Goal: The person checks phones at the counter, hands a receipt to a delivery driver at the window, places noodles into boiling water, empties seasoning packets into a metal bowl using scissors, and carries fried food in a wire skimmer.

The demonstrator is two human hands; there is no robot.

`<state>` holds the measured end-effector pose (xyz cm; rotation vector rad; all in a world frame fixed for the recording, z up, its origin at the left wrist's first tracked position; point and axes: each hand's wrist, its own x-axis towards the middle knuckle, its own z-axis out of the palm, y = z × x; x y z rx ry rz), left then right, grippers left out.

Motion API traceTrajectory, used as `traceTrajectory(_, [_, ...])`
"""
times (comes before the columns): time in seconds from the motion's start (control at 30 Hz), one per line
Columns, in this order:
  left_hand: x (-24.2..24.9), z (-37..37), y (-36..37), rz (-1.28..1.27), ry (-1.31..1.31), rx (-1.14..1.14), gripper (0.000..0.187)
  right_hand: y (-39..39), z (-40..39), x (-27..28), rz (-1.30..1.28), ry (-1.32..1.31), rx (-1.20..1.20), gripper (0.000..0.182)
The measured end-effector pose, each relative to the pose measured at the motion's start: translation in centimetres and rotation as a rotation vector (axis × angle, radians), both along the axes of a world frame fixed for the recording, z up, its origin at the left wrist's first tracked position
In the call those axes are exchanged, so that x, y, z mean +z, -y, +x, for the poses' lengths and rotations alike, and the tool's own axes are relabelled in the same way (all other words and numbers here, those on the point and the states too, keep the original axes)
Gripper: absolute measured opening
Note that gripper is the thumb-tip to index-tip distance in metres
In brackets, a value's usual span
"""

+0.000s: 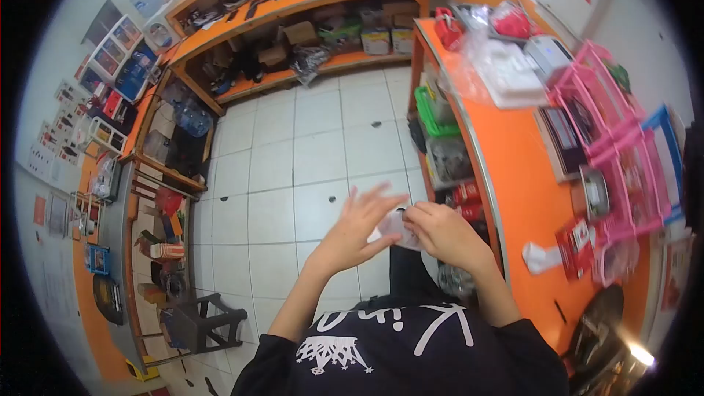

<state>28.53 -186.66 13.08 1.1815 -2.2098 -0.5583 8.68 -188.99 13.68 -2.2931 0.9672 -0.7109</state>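
In front of my black shirt, above the tiled floor, both hands are close together around a small, pale, see-through piece like thin plastic [405, 237]. My right hand [445, 231] has its fingers curled and pinched on the upper right of this piece. My left hand [358, 229] is on its left side, fingers spread and slightly blurred, with the thumb near its lower edge. A small dark spot shows near my right fingertips. What exactly the piece is cannot be made out.
An orange workbench [506, 176] at right bears pink baskets [623, 154], a white tray [513, 73], plastic bags and a red box [574, 249]. Green-lidded bins [434, 114] are below it. A black stool [209, 323] stands lower left. Orange shelves line the back and left.
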Motion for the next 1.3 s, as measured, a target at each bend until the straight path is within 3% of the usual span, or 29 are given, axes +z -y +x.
traceTrajectory(0.13, [-1.6,5.0,11.0,0.058,0.067,-0.034,0.026,11.0,4.0,0.1,0.06,-0.008,0.115,0.011])
traceTrajectory(0.2, [-0.9,7.1,15.9,-0.108,0.02,0.007,0.012,16.5,6.5,0.9,0.078,0.006,0.14,0.012])
traceTrajectory(0.3, [0.0,10.6,22.6,-0.274,0.067,0.085,0.008,24.3,11.1,0.9,0.134,0.062,0.155,0.012])
traceTrajectory(0.33, [0.8,11.8,24.4,-0.437,0.063,0.152,0.007,26.6,13.2,1.2,0.221,0.137,0.162,0.011])
traceTrajectory(0.37, [0.7,13.5,25.9,-0.443,0.074,0.17,0.007,28.7,15.3,1.4,0.317,0.208,0.17,0.011])
traceTrajectory(0.4, [0.3,15.2,27.2,-0.466,-0.097,0.316,0.006,31.2,17.3,0.3,0.313,0.209,0.192,0.011])
traceTrajectory(0.47, [-0.2,19.0,29.2,-0.496,-0.409,0.615,0.005,37.0,21.8,-2.9,0.343,0.17,-0.032,0.009])
traceTrajectory(0.5, [0.4,21.2,30.5,-0.515,-0.411,0.644,0.005,39.1,24.0,-2.8,0.332,0.159,0.0,0.009])
traceTrajectory(0.57, [1.5,25.2,32.8,-0.118,-0.466,0.773,0.007,42.9,29.1,-2.3,0.519,0.377,0.005,0.01])
traceTrajectory(0.73, [-2.1,33.3,40.5,0.189,-0.564,0.895,0.03,51.7,43.1,-3.1,0.478,0.486,0.351,0.031])
traceTrajectory(0.8, [-2.5,37.4,44.7,0.187,-0.611,0.892,0.031,55.0,47.6,-0.8,0.454,0.451,0.429,0.04])
traceTrajectory(0.9, [-1.5,43.7,51.2,0.15,-0.604,0.792,0.029,59.9,52.3,4.0,0.432,0.569,0.448,0.035])
traceTrajectory(0.97, [-0.2,48.2,55.6,0.087,-0.499,0.676,0.021,64.3,54.9,5.3,0.412,0.556,0.435,0.031])
traceTrajectory(1.03, [1.4,51.9,59.9,0.138,-0.473,0.621,0.016,69.6,57.2,6.2,0.08,0.181,0.57,0.028])
traceTrajectory(1.1, [2.3,55.6,63.8,0.223,-0.285,0.648,0.014,75.1,60.0,5.6,-0.035,0.169,0.583,0.02])
traceTrajectory(1.2, [0.6,61.7,69.8,0.11,-0.302,0.662,0.015,84.0,64.7,6.0,-0.173,0.009,0.556,0.017])
traceTrajectory(1.23, [0.1,63.8,71.8,0.1,-0.297,0.652,0.015,87.3,66.5,6.7,-0.184,0.013,0.547,0.017])
traceTrajectory(1.3, [-1.2,67.4,75.9,0.01,-0.322,0.764,0.016,94.3,69.9,8.7,0.226,-0.221,0.678,0.014])
